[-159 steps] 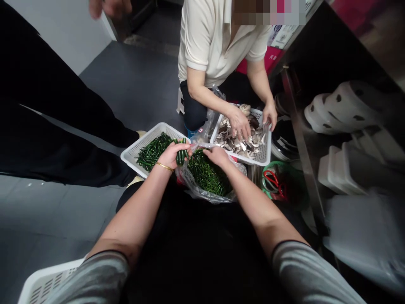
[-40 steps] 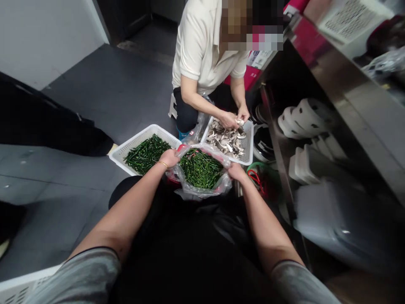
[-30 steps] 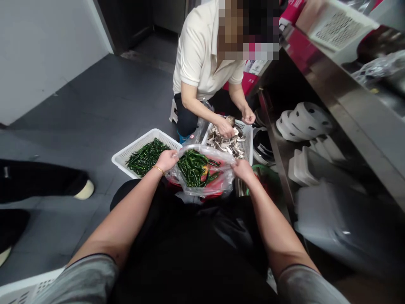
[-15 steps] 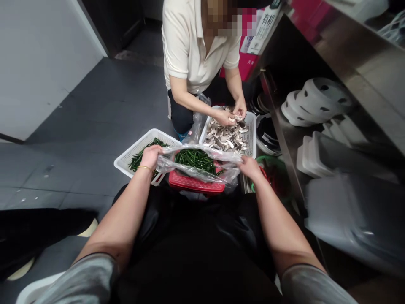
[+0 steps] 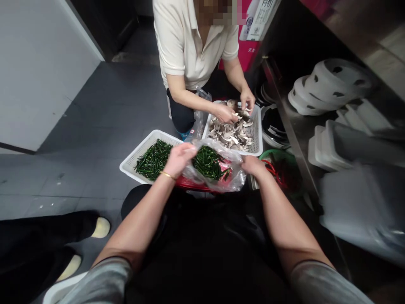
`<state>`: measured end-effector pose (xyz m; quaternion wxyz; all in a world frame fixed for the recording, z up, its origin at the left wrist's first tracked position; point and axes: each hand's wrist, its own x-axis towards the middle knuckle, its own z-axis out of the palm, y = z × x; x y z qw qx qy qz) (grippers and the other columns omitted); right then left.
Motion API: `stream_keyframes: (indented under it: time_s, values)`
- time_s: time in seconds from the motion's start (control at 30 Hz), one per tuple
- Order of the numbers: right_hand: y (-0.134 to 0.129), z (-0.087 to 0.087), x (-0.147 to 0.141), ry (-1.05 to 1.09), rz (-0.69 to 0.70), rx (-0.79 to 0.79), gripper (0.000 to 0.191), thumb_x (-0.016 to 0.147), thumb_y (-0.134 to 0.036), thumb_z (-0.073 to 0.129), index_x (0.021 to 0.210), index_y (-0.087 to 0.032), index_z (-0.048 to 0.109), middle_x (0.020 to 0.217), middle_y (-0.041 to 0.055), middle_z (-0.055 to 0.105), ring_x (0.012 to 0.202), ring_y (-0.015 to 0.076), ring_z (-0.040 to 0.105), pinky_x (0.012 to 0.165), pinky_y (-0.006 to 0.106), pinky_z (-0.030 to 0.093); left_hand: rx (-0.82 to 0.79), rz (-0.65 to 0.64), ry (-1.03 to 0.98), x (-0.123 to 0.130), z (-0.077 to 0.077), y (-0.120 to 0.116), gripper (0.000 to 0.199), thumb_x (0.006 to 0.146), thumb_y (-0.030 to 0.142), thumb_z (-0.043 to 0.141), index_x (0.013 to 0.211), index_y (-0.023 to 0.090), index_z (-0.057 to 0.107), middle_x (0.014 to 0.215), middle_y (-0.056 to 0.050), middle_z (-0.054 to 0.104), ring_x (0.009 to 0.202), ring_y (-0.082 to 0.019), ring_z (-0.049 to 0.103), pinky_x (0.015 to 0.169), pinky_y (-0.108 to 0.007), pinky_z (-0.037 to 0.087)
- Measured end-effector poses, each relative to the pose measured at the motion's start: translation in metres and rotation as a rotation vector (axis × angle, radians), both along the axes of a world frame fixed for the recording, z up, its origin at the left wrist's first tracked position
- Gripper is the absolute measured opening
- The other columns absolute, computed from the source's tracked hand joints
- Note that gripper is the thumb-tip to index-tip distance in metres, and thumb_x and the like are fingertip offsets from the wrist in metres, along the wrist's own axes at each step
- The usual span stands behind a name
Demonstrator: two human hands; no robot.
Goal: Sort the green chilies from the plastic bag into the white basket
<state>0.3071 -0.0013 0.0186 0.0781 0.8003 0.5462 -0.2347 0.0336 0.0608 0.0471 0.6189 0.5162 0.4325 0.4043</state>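
My left hand (image 5: pixel 181 158) is closed on the left rim of a clear plastic bag (image 5: pixel 238 179). Around the bag's right rim my right hand (image 5: pixel 253 165) is closed too, its fingertips partly hidden. Through the bag's wide mouth show green chillies (image 5: pixel 207 164), cut or small, though their exact kind is hard to make out. Beneath the bag is a red basket or stool (image 5: pixel 186 182), mostly covered. Left of my left hand, a white perforated basket (image 5: pixel 128 164) holds more green chillies (image 5: pixel 155 158).
Opposite, a person in a cream shirt (image 5: pixel 174 42) handles sliced mushrooms (image 5: pixel 232 135) over another white basket (image 5: pixel 260 135). A green basket (image 5: pixel 264 153) stands right, below a metal shelf (image 5: pixel 294 126) with white containers (image 5: pixel 335 88). Another person's shoes (image 5: pixel 101 228) are at left.
My left hand has moved right, toward my right hand, drawing the bag's mouth narrower and rounder. More of the left basket shows. The other person's hands have moved apart slightly.
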Motion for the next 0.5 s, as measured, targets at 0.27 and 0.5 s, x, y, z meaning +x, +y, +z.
stream_keyframes:
  time_s: [0.27, 0.5]
  values:
    - [-0.001, 0.008, 0.002, -0.079, -0.011, -0.023, 0.036, 0.084, -0.028, 0.046, 0.112, -0.015, 0.065, 0.113, 0.0172, 0.066, 0.105, 0.0288, 0.061, 0.08, 0.032, 0.045, -0.012, 0.161, 0.326, -0.048, -0.014, 0.021, 0.021, 0.063, 0.033, 0.069, 0.061, 0.016, 0.056, 0.053, 0.002, 0.053, 0.046, -0.01, 0.041, 0.047, -0.023, 0.031]
    - [-0.024, 0.042, -0.032, 0.043, 0.138, 0.488, 0.063, 0.081, -0.036, 0.057, 0.139, -0.014, 0.042, 0.132, 0.018, 0.05, 0.117, 0.0318, 0.051, 0.093, 0.042, 0.042, 0.381, 0.207, 0.849, -0.069, 0.002, 0.001, 0.029, 0.059, 0.029, 0.074, 0.084, 0.016, 0.066, 0.089, -0.012, 0.062, 0.092, -0.03, 0.058, 0.074, -0.036, 0.045]
